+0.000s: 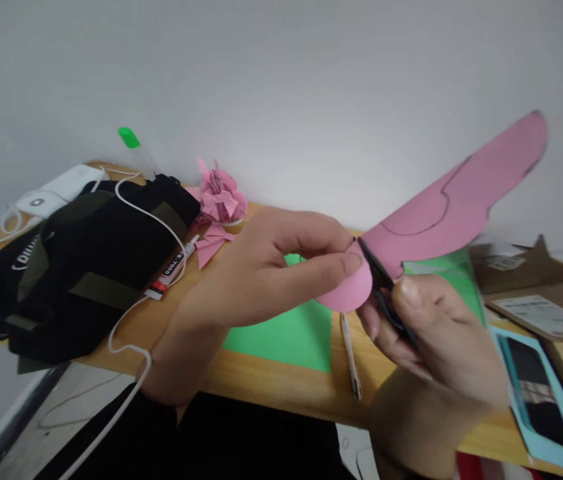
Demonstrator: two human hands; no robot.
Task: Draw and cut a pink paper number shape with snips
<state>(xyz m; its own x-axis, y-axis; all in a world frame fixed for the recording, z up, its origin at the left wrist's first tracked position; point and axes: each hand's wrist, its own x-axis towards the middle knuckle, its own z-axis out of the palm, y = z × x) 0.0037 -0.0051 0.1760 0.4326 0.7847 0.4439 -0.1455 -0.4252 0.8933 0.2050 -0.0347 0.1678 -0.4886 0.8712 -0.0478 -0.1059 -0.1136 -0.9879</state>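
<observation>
My left hand (286, 267) is closed on the near end of a sheet of pink paper (426, 207), pinching it between thumb and fingers. The paper stretches up to the right, has curvy cut edges and carries dark drawn outlines. In my right hand (431, 320) is a pair of dark scissors (384, 287), fingers wrapped round the handles. Their blades meet the paper just beside my left thumb. Below the hands, green paper (281, 340) lies on the wooden table (261, 383), with a pen (350, 357) beside it.
A black bag (96, 260) lies at left, crossed by a white cable (146, 212). Near it are a glue tube (174, 267) and folded pink paper pieces (221, 197). At right are a phone (536, 390) and an open cardboard box (536, 287). A wall rises behind.
</observation>
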